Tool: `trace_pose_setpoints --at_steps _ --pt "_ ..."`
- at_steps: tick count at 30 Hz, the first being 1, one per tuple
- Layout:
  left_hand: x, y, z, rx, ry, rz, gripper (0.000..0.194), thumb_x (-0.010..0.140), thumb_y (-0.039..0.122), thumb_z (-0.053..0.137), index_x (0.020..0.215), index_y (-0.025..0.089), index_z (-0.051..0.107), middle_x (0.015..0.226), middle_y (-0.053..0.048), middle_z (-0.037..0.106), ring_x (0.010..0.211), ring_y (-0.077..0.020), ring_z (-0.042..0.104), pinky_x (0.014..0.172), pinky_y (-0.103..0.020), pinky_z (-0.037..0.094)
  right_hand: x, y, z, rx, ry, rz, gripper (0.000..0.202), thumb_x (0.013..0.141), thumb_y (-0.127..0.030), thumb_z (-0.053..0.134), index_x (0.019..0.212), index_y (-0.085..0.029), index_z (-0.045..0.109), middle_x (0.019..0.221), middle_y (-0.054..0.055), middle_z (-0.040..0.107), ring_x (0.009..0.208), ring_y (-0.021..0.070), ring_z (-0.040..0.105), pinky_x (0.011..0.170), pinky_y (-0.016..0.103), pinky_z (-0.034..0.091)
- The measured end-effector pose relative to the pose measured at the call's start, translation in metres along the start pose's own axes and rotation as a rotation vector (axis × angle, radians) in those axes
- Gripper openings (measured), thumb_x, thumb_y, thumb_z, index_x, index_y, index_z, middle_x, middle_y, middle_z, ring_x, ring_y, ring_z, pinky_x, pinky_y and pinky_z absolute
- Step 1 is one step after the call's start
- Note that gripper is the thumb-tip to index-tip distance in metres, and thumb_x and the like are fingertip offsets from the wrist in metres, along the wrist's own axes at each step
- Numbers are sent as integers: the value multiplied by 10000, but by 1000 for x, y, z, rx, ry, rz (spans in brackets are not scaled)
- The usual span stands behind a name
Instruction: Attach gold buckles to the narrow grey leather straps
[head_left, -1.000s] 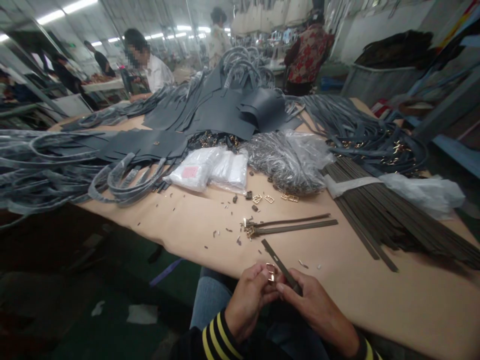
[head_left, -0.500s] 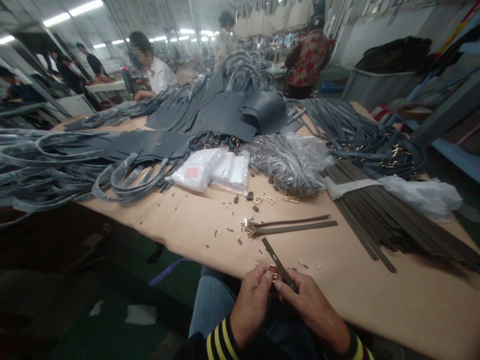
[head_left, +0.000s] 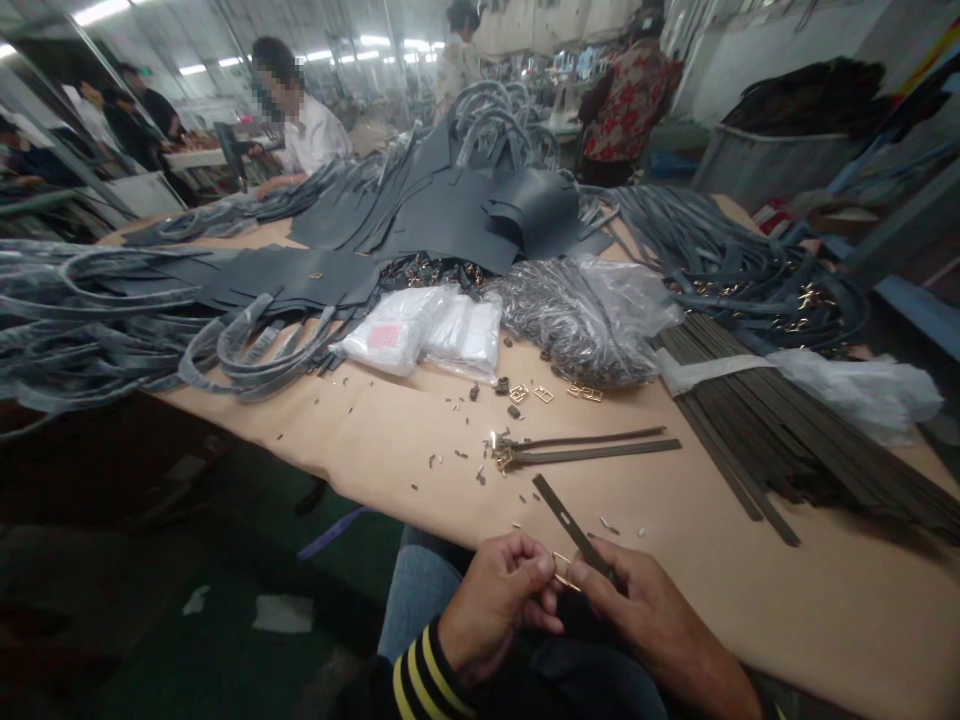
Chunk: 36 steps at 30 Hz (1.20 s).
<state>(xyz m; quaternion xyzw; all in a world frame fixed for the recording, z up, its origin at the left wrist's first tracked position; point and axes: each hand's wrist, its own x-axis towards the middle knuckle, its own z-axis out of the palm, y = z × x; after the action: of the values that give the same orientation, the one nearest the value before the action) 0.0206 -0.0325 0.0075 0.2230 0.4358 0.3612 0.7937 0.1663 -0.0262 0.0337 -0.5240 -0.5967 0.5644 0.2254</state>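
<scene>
Between the fingertips of my left hand [head_left: 510,590] is a small gold buckle [head_left: 564,572], pinched at its left side. My right hand [head_left: 637,600] grips a dark olive strap [head_left: 559,510] with a slot near its far end; the strap points up and left over the table edge. The right fingertips are close to the buckle's right side, and I cannot tell whether they grip it too. Just ahead lie finished-looking olive straps [head_left: 600,450] with gold buckles [head_left: 502,455] at their left ends. Several loose gold buckles [head_left: 544,394] lie farther back.
A bundle of olive straps [head_left: 750,440] lies at the right. Clear plastic bags of small parts [head_left: 592,320] and white packets [head_left: 405,330] stand mid-table. Dark grey panels [head_left: 450,220] and wrapped handles [head_left: 255,345] are heaped behind and left. Scraps dot the brown paper tabletop [head_left: 390,440]. Co-workers sit beyond.
My hands have moved slightly apart and the buckle shows more clearly between them. The strap has shifted a little to the right with my right hand. The view has tilted slightly.
</scene>
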Motion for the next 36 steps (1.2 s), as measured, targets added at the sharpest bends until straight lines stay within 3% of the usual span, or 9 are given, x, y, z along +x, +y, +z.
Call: trace_pose_setpoints --at_steps 4,8,16,21,30,36 --pt "-2 -9 4 -231 -99 -100 266 600 293 679 641 75 533 543 3 503 408 -20 436 382 -119 413 3 9 3 99 0 8 349 748 -477 447 593 -166 475 508 -40 445 481 106 414 472 221 343" --pt "-1 -12 7 -273 -119 -115 245 639 285 644 639 62 541 566 -9 508 402 -6 430 376 -99 399 5 13 5 119 -18 18 364 775 -484 401 598 -172 463 494 -48 427 467 100 413 475 223 350" --pt "2 -11 6 161 93 28 335 594 413 621 620 133 439 492 30 503 361 -39 430 346 -159 384 3 6 9 -87 13 11 134 704 -309 529 684 -183 491 628 -20 538 605 135 510 569 226 408" --pt "5 -15 0 320 135 110 257 669 366 557 647 150 420 415 62 459 360 -49 422 375 -179 402 5 8 12 -142 39 36 186 746 -344 461 671 -180 503 592 -15 542 577 141 511 540 235 405" --pt "0 -9 3 -73 -4 68 297 672 391 578 730 121 468 634 -10 552 477 -52 483 442 -184 449 6 10 8 -143 172 49 263 711 -414 438 610 -179 502 588 12 567 591 165 530 565 268 422" --pt "0 -11 5 -70 15 91 333 603 363 665 685 110 466 572 5 546 412 -35 459 397 -164 431 5 12 8 -82 123 50 282 744 -418 447 612 -176 505 550 -10 543 536 137 502 512 240 403"
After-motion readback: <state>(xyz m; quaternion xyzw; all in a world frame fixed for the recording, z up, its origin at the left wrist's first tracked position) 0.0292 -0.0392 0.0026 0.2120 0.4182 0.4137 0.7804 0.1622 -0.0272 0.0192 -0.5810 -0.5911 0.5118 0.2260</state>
